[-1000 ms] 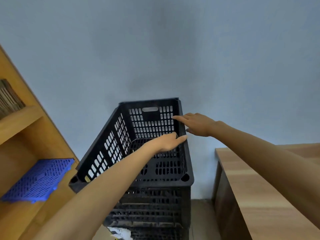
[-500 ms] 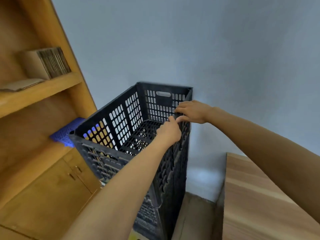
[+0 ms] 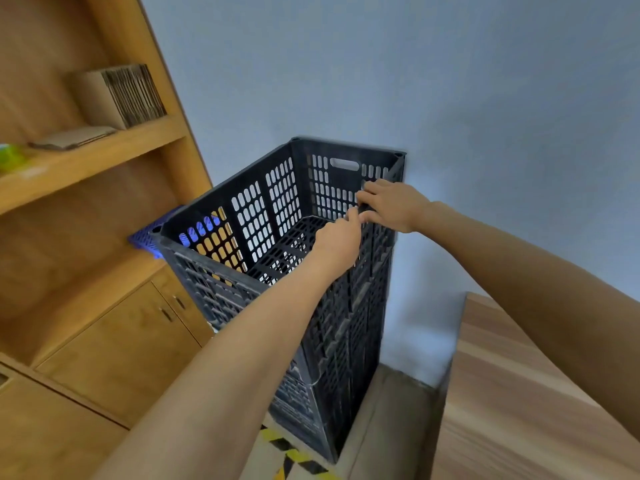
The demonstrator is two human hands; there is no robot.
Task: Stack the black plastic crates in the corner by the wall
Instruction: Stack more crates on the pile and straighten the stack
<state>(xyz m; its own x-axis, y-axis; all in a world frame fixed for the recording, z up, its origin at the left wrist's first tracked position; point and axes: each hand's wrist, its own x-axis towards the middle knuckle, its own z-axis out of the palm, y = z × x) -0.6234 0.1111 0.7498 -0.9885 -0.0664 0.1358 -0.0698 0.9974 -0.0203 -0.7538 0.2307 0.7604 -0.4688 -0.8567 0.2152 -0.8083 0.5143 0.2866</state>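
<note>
Directly ahead, a tall stack of black plastic crates [image 3: 349, 327] stands upright on the floor against a pale blue-grey wall [image 3: 450, 81], rising as one straight column. The top crate [image 3: 277, 209] sits level on the stack with its open mouth facing up; its long axis runs away from the wall toward the viewer and to the left, and one short end, pierced by a slot handle, lies nearest the wall. Both of the person's hands meet at the long right rim of this crate, near the end closest to the wall. The left hand [image 3: 337, 237] reaches from inside the crate, its fingers curled up to that rim. The right hand [image 3: 393, 207] comes from outside, its fingers hooked over the same rim and its thumb pressed toward the left hand's fingertips, so the two hands touch. To the left of the stack stands a wooden shelf unit [image 3: 104, 150] with cupboard doors below; a bundle of flat cardboard [image 3: 117, 95] rests on its upper shelf, and a blue plastic grid [image 3: 147, 237] shows behind the crate's left corner. To the right of the stack is a wooden tabletop [image 3: 519, 393]. Yellow and black striped tape [image 3: 287, 455] marks the floor at the stack's foot.
</note>
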